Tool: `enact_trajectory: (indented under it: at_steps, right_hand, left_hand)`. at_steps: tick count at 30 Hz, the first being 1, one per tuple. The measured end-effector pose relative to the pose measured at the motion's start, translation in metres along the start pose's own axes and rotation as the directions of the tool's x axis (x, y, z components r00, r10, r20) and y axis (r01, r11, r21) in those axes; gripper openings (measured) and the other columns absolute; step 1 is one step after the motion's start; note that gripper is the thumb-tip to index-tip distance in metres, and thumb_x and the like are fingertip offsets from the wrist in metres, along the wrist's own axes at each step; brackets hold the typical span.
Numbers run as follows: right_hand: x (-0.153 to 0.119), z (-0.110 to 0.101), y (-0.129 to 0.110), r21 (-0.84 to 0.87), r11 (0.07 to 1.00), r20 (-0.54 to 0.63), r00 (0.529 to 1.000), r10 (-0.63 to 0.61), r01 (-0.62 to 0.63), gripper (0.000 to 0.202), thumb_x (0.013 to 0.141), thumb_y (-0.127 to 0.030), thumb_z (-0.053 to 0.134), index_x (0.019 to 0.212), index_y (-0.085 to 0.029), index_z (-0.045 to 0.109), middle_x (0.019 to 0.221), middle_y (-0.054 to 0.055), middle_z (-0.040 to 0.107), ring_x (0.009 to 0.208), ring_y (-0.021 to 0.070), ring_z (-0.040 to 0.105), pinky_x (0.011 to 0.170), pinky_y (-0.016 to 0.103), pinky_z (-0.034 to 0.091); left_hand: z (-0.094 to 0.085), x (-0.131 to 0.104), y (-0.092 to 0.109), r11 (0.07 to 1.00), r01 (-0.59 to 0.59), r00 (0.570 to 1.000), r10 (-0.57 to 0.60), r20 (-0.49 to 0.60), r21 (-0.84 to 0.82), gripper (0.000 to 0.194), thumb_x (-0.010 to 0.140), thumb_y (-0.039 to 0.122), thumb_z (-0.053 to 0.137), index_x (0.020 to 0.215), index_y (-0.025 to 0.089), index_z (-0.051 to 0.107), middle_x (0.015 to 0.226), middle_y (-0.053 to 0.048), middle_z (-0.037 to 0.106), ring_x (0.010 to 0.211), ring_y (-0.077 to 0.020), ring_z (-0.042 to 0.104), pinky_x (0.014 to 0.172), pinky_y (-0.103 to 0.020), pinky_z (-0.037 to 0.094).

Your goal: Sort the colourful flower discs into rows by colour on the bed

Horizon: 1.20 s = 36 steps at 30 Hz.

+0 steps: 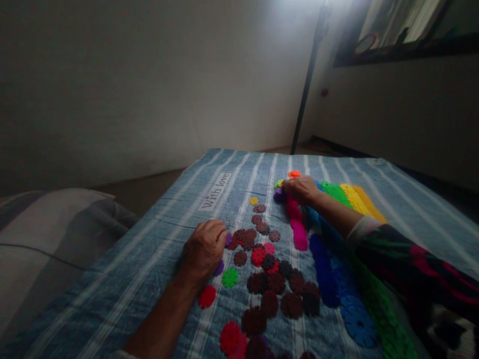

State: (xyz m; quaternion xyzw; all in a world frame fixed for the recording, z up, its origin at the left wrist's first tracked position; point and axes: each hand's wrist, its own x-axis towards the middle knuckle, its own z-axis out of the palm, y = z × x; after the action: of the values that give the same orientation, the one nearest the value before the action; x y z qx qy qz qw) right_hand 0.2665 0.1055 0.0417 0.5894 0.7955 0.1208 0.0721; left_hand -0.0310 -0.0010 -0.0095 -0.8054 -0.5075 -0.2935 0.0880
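My left hand [205, 247] rests on the cloth with its fingers curled closed; anything inside is hidden. Two purple notched discs show beside it, one purple disc [228, 240] at its fingertips. A green disc [230, 277] and a red disc [207, 296] lie just nearer to me. My right hand [301, 189] reaches to the far end of the rows, its fingers pinched together and pointing left. Under and beside those fingers are a yellow-green disc [279, 183], a dark purple disc [279, 195] and the pink row [298, 227]. What the pinch holds cannot be made out.
Loose brown discs [276, 283], with some black and red ones, spread down the middle. Overlapping rows in dark blue [325, 274], blue [358, 319], green and yellow [355, 198] run on the right. An orange disc [294, 174] lies beyond my right hand. A lamp pole [309, 80] stands behind.
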Motion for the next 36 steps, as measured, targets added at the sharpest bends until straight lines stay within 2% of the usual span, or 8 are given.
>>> enact_trajectory:
  at_steps: [6, 10, 17, 20, 23, 28, 33, 36]
  right_hand:
    - [-0.001, -0.003, 0.000, 0.002, 1.000, 0.004, 1.000, -0.008, 0.008, 0.032, 0.092, -0.014, 0.038, 0.106, -0.016, 0.067, 0.097, 0.014, 0.072, 0.090, 0.0262, 0.069, 0.069, 0.029, 0.046]
    - [-0.008, -0.007, 0.000, 0.020, 1.000, -0.037, 0.999, 0.011, -0.011, 0.031, 0.092, -0.018, 0.041, 0.108, -0.019, 0.067, 0.098, 0.013, 0.072, 0.092, 0.0252, 0.068, 0.069, 0.028, 0.045]
    - [-0.002, -0.017, 0.022, 0.058, 0.978, -0.183, 0.961, 0.208, -0.200, 0.038, 0.097, -0.027, 0.032, 0.108, -0.020, 0.068, 0.102, 0.015, 0.071, 0.093, 0.0270, 0.066, 0.069, 0.029, 0.042]
    - [0.005, -0.017, 0.035, 0.081, 0.961, -0.194, 0.942, 0.274, -0.262, 0.039, 0.097, -0.028, 0.033, 0.103, -0.019, 0.071, 0.100, 0.016, 0.071, 0.092, 0.0280, 0.066, 0.068, 0.030, 0.042]
    - [0.008, -0.013, 0.042, 0.118, 0.955, -0.184, 0.939, 0.290, -0.272, 0.036, 0.095, -0.028, 0.038, 0.098, -0.018, 0.073, 0.098, 0.017, 0.071, 0.091, 0.0289, 0.066, 0.067, 0.030, 0.042]
    - [0.005, -0.004, 0.045, 0.234, 0.940, -0.171, 0.941, 0.290, -0.247, 0.031, 0.092, -0.029, 0.045, 0.095, -0.019, 0.074, 0.099, 0.015, 0.072, 0.095, 0.0297, 0.065, 0.071, 0.031, 0.044]
    - [0.002, 0.007, 0.054, 0.437, 0.855, -0.166, 0.909, 0.383, -0.281, 0.030, 0.089, -0.026, 0.054, 0.115, -0.022, 0.069, 0.109, 0.011, 0.071, 0.104, 0.0270, 0.063, 0.079, 0.032, 0.046]
    - [0.000, 0.014, 0.058, 0.591, 0.749, -0.097, 0.895, 0.435, -0.300, 0.033, 0.087, -0.023, 0.059, 0.118, -0.017, 0.066, 0.093, 0.010, 0.073, 0.084, 0.0213, 0.068, 0.068, 0.027, 0.050]
  left_hand:
    - [0.001, 0.000, 0.002, 1.000, 0.013, 1.000, -0.014, -0.024, -0.026, 0.024, 0.087, 0.020, 0.043, 0.078, 0.020, 0.066, 0.091, -0.006, 0.071, 0.085, -0.0195, 0.062, 0.081, -0.034, 0.050]
    - [0.001, 0.000, 0.002, 1.000, 0.022, 1.000, -0.022, -0.015, -0.019, 0.023, 0.086, 0.020, 0.044, 0.077, 0.020, 0.065, 0.091, -0.006, 0.070, 0.085, -0.0196, 0.062, 0.081, -0.034, 0.051]
    - [0.003, -0.001, 0.000, 1.000, 0.025, 1.000, -0.025, -0.010, -0.014, 0.024, 0.086, 0.020, 0.043, 0.080, 0.019, 0.066, 0.092, -0.007, 0.070, 0.086, -0.0205, 0.062, 0.081, -0.035, 0.050]
    - [0.002, -0.001, 0.001, 1.000, 0.014, 1.000, -0.014, -0.015, -0.011, 0.024, 0.087, 0.020, 0.043, 0.079, 0.019, 0.065, 0.092, -0.007, 0.070, 0.085, -0.0200, 0.062, 0.080, -0.034, 0.050]
    - [0.001, -0.001, 0.002, 1.000, 0.010, 1.000, -0.010, -0.018, -0.011, 0.023, 0.087, 0.021, 0.043, 0.079, 0.019, 0.065, 0.092, -0.007, 0.071, 0.084, -0.0201, 0.062, 0.079, -0.034, 0.050]
    - [-0.002, 0.000, 0.004, 1.000, 0.002, 1.000, -0.002, -0.014, -0.015, 0.024, 0.086, 0.019, 0.043, 0.078, 0.020, 0.065, 0.091, -0.006, 0.071, 0.084, -0.0197, 0.062, 0.079, -0.034, 0.050]
    - [0.002, 0.000, 0.001, 0.999, 0.022, 1.000, -0.022, -0.021, -0.032, 0.022, 0.085, 0.020, 0.044, 0.078, 0.021, 0.065, 0.091, -0.006, 0.070, 0.085, -0.0196, 0.062, 0.081, -0.034, 0.050]
    - [0.003, -0.001, -0.001, 0.999, 0.026, 0.999, -0.026, -0.019, -0.035, 0.022, 0.086, 0.021, 0.045, 0.079, 0.020, 0.065, 0.092, -0.006, 0.071, 0.086, -0.0198, 0.062, 0.082, -0.034, 0.050]
